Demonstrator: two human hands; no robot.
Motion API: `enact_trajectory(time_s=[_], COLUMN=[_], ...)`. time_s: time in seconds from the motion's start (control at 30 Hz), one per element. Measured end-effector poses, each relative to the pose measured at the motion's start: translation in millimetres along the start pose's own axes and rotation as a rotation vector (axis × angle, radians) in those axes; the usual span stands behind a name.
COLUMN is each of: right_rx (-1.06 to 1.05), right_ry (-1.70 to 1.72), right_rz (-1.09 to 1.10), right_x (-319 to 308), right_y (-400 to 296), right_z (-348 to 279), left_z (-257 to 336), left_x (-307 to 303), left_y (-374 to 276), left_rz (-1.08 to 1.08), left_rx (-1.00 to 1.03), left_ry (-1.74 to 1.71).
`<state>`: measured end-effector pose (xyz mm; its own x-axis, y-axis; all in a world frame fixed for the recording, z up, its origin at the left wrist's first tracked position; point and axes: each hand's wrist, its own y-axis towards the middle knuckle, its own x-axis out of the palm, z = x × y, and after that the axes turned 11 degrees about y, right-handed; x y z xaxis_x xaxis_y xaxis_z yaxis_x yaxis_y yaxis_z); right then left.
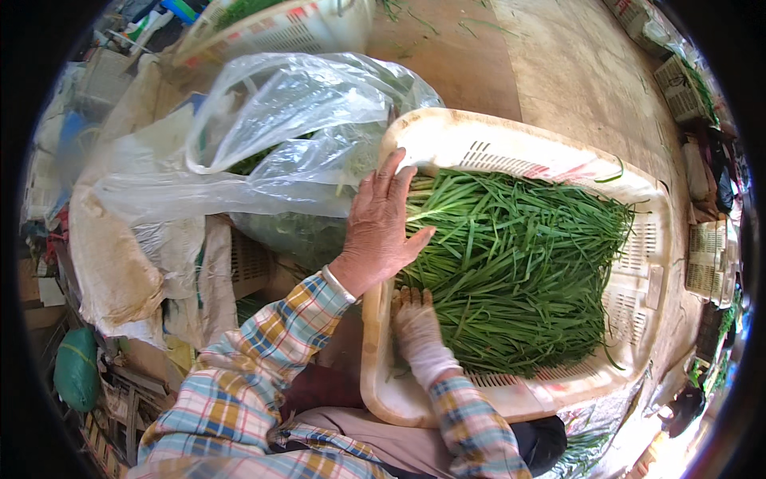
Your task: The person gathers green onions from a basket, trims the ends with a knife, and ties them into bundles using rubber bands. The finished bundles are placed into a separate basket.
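Observation:
A white plastic crate (508, 413) with slotted walls stands in front of me, holding a thick layer of long green leafy stalks (526, 257), pale ends towards the left. My bare left hand (383, 221) lies over the crate's left wall, fingers spread, the thumb reaching over the pale ends. Inside the crate, at its near left part, my gloved right hand (419, 329) rests with its fingertips against the stalks' ends; whether it grips any cannot be told. Left of the crate lies a clear plastic bag (311, 120) with greens inside.
Another white crate (287, 30) with greens stands at the upper left. Cloth sacking (114, 257) hangs on the left, above a green bundle (76, 370). More crates (709, 263) line the far right, across the brown floor (574, 60). Loose leaves (583, 449) lie at the lower right.

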<state>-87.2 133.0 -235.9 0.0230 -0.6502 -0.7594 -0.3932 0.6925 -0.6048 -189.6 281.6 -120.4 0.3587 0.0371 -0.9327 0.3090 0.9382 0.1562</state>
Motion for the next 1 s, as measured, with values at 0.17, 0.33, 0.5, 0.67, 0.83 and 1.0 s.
enact_trajectory(time_s=[0.17,0.33,0.5,0.67,0.83,1.0], right_rx=[0.072,0.045,0.125,0.088,-0.010,-0.119], right_ry=[-0.124,-0.234,-0.064,0.004,0.247,0.735], right_rz=[0.147,0.001,0.086,0.038,0.014,0.677], right_x=[12,10,16,-6,-59,-68], right_y=[-4,-5,2,-18,-88,-153], right_z=[-5,-15,-14,-6,37,96], left_z=[-2,-1,-2,1,-3,-2], left_x=[0,-1,-3,-1,-1,-2], left_y=[-1,0,0,2,-3,-3], left_rz=[0.035,0.018,0.010,-0.010,-0.027,0.003], left_rx=[-0.020,-0.028,-0.063,-0.039,-0.053,-0.046], left_ry=[-0.010,-0.044,-0.019,0.036,0.031,0.077])
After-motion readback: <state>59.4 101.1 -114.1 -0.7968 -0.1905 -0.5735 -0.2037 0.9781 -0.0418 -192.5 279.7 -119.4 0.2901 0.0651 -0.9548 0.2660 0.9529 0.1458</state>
